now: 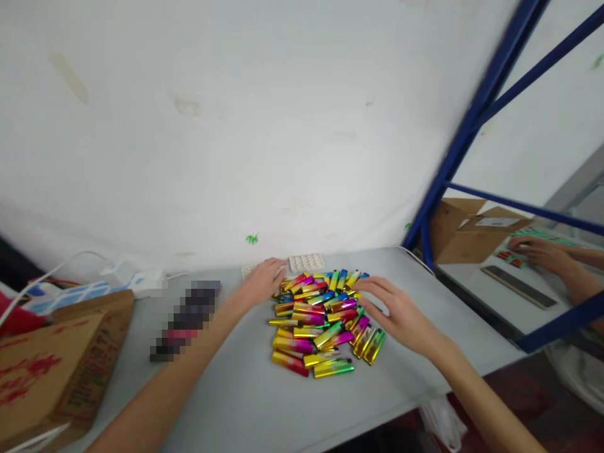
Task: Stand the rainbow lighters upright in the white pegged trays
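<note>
A loose pile of shiny lighters (pixel 309 318) in gold, pink, green and blue lies on the grey table (pixel 236 402). At the pile's far left edge is my left hand (pixel 262 283), its fingers stretched forward and seemingly empty. My right hand (pixel 399 313) reaches over the far right edge, thumb apart from the curved fingers; its fingertips are at the lighters, and I cannot tell whether they touch. Behind the pile, against the wall, sits a pale tray with a grid of small cells (pixel 306 262). A second pale tray (pixel 249 270) is partly hidden behind my left hand.
A cardboard box (pixel 61 365) stands at the left, near a white power strip (pixel 147 283). A pixelated dark object (pixel 186 321) lies beside my left forearm. A blue metal frame (pixel 465 145) borders the right side; beyond it are another box (pixel 467 233) and another person's hands (pixel 542 253).
</note>
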`<state>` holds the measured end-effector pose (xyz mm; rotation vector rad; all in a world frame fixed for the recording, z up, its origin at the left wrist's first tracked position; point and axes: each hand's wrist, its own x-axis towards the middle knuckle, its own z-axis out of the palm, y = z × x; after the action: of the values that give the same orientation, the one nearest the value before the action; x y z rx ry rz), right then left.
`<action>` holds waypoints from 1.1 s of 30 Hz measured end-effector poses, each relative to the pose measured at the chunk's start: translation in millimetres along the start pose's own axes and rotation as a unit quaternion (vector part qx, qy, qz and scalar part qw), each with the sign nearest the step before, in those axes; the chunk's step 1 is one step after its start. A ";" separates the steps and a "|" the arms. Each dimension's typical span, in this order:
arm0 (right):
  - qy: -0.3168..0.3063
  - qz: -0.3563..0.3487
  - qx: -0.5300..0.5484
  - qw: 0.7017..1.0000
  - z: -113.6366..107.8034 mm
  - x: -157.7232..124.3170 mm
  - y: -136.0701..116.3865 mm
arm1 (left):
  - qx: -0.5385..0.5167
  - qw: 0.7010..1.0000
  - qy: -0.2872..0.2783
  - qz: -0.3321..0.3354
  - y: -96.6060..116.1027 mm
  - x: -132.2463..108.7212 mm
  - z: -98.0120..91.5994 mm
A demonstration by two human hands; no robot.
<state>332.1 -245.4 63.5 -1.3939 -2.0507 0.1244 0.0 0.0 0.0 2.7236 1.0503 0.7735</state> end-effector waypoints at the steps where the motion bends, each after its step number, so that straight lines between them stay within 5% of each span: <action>1: -0.007 0.012 -0.011 1.000 1.6 -22.8 -3.9 | 0.011 1.000 -0.004 -0.014 -5.0 -8.9 -5.0; 4: -0.053 0.043 -0.067 0.995 21.5 -76.0 -17.2 | 0.042 0.998 -0.012 -0.051 -16.7 -31.8 -16.7; 7: -0.104 0.046 -0.109 0.987 51.7 -85.5 -42.3 | 0.105 0.988 -0.052 -0.105 -19.9 -42.3 -19.8; 12: -0.157 0.018 -0.112 0.981 94.5 -25.2 -97.5 | 0.156 0.970 -0.102 -0.153 -19.0 -46.7 -19.5; 15: -0.170 0.006 -0.105 0.980 115.5 10.6 -110.5 | 0.174 0.966 -0.108 -0.159 -19.4 -59.0 -23.1; 19: -0.162 0.013 -0.093 0.982 135.0 26.2 -100.6 | 0.194 0.968 -0.081 -0.139 -12.0 -82.7 -20.4; 23: -0.153 0.032 -0.090 0.984 137.3 19.6 -85.2 | 0.134 0.990 -0.021 -0.039 10.8 -94.3 0.7; 27: -0.141 0.042 -0.110 0.983 129.9 13.0 -72.4 | 0.046 0.998 -0.024 0.025 35.4 -87.9 24.0; 33: -0.130 0.056 -0.129 0.981 111.2 8.0 -55.8 | 0.008 1.000 -0.017 0.019 60.4 -67.6 37.9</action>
<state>223.8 -232.6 3.0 -1.7309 -2.2650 0.0943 12.4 -87.2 -43.6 2.7688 1.0042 0.7246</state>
